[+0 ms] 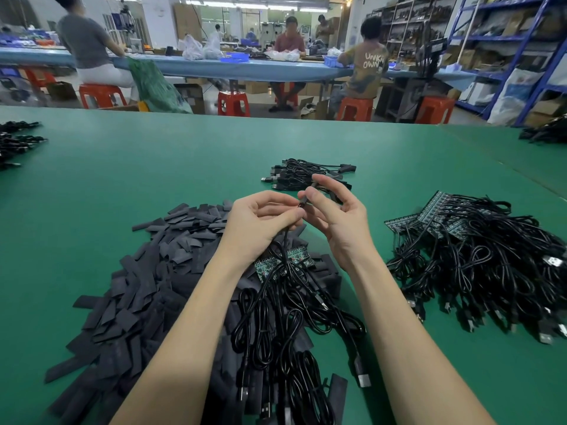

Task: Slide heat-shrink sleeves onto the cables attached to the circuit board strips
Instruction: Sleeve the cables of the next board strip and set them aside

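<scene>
Both hands are up over the green table [122, 185], meeting in the middle. The left hand [260, 222] has its fingers curled in, pinching a thin black cable [287, 240] that drops straight down to the circuit board strip [276, 265] lying beneath the wrists. The right hand [334, 216] pinches a small dark piece at the cable's tip between thumb and forefinger, other fingers loosely fanned; whether that piece is a sleeve or a plug, I can't tell. Near left, a big heap of flat black heat-shrink sleeves [147, 271] spreads across the table, partly under the left forearm. The strip's other cables [285, 348] coil toward the near edge. Right of the hands sits a tangled pile of more strips with cables [478, 259], and just beyond the fingers, a small bundle of cables [303, 173]. Far back, people on red stools [101, 95] sit at a long blue bench [233, 67].
</scene>
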Available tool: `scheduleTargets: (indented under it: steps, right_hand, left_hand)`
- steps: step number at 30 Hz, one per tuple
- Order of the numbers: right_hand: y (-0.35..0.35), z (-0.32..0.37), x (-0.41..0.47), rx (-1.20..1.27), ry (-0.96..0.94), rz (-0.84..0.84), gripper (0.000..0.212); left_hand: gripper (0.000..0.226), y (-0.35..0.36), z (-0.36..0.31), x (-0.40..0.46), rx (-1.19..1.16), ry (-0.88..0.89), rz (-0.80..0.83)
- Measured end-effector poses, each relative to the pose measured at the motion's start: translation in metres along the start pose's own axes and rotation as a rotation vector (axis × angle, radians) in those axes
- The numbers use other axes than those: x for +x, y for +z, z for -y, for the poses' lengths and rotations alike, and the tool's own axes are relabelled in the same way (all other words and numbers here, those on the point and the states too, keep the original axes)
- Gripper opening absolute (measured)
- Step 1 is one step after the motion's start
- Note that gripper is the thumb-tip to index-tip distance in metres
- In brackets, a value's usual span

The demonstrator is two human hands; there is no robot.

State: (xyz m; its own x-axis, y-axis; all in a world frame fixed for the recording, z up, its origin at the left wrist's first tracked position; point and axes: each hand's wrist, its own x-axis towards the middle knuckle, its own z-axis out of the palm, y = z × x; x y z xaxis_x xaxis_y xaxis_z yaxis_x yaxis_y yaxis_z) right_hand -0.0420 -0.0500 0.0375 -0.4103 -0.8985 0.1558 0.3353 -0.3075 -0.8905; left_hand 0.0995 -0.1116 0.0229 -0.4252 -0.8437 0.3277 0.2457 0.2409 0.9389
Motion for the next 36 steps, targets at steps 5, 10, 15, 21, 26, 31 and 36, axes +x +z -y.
scheduleTargets:
  steps: [5, 10, 15, 21, 26, 31, 36]
  right_hand:
    - [-0.0020, 0.0021, -0.0005, 0.010, 0.004, 0.012, 0.021]
    - [-0.0013, 0.0006, -0.0011, 0.039, 0.019, 0.019, 0.024]
    - [0.0011, -0.0021, -0.0015, 0.059, 0.046, 0.039, 0.028]
    - [0.0002, -0.0034, -0.0024, 0.040, 0.032, 0.040, 0.027]
    - [-0.0009, -0.0039, -0.0030, 0.025, 0.027, 0.046, 0.029]
    - [0.0004, -0.0028, -0.0024, 0.013, 0.012, 0.033, 0.026]
    - [-0.0026, 0.0007, -0.0013, 0.035, 0.014, 0.037, 0.023]
  left_hand:
    - [0.012, -0.0002, 0.0014, -0.0004, -0.001, -0.008, 0.001]
    - [0.012, 0.0008, 0.0004, -0.0008, -0.005, 0.008, -0.015]
    - [0.013, -0.0012, -0.0010, -0.0011, 0.019, 0.016, -0.033]
    - [0.013, -0.0006, -0.0006, -0.0015, 0.034, 0.015, -0.035]
    - [0.012, 0.0009, 0.0007, -0.0012, 0.045, 0.025, -0.034]
    - [0.012, -0.0008, 0.0009, -0.0014, 0.035, 0.022, -0.022]
    - [0.013, 0.0006, 0.0011, -0.0014, 0.032, 0.007, -0.022]
